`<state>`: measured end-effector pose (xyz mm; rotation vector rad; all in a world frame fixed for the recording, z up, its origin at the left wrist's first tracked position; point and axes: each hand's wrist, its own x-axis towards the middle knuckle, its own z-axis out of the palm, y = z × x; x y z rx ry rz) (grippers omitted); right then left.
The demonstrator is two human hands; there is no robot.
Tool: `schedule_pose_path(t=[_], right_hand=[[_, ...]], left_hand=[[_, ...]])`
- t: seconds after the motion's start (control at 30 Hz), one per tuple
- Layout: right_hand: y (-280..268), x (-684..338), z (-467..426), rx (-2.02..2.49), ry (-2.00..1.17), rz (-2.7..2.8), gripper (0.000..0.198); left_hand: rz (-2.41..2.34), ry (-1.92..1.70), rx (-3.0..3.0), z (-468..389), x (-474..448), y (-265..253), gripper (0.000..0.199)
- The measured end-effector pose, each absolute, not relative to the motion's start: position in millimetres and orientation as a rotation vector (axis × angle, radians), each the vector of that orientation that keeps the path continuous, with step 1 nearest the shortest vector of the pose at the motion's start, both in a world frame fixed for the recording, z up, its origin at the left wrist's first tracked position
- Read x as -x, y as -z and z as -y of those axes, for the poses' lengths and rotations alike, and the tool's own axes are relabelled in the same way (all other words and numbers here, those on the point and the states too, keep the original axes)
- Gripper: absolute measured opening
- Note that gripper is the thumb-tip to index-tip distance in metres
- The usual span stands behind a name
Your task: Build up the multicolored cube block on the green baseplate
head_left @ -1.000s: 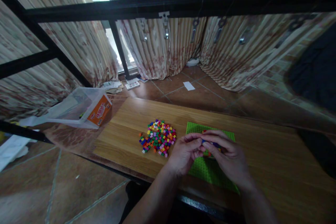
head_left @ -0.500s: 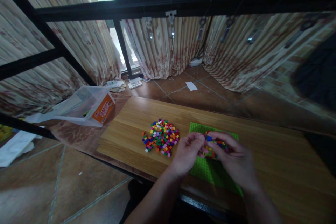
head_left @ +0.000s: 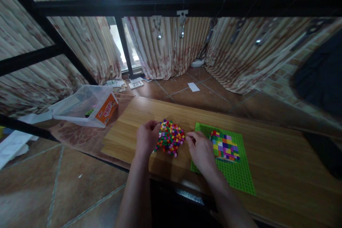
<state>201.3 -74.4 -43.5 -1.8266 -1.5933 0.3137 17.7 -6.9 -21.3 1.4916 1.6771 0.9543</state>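
A pile of small coloured building bricks (head_left: 171, 137) lies on the wooden tabletop. My left hand (head_left: 148, 137) is at the pile's left edge, thumb and fingers pinched; what is between them, if anything, is too small to make out. At the right edge, my right hand (head_left: 200, 148) has its fingertips pressed together by the outermost bricks, and their contents cannot be made out. Just right of that hand, a multicoloured brick block (head_left: 226, 146) sits on the green studded baseplate (head_left: 235, 180).
A clear plastic box (head_left: 88, 117) with an orange label stands left of the wooden tabletop (head_left: 280, 164). Papers (head_left: 116, 84) and a white card (head_left: 193, 87) lie beyond it. A black metal bar (head_left: 213, 5) with hanging clips crosses in front of the curtains.
Both hands have moved left from the brick block to the brick pile. The block now rests on the baseplate, let go by both hands. The view has shifted slightly.
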Motion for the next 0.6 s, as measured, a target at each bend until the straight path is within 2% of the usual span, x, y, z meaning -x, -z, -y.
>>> schedule_pose_path(t=[0.17, 0.6], right_hand=[[55, -192, 55, 2.004, -0.295, 1.581, 0.018], [54, -187, 41, 2.131, -0.339, 1.575, 0.007]], left_hand=[[-1.719, -0.619, -1.78, 12, -19, 20, 0.022], [-1.792, -0.391, -1.95, 12, -33, 20, 0.029]])
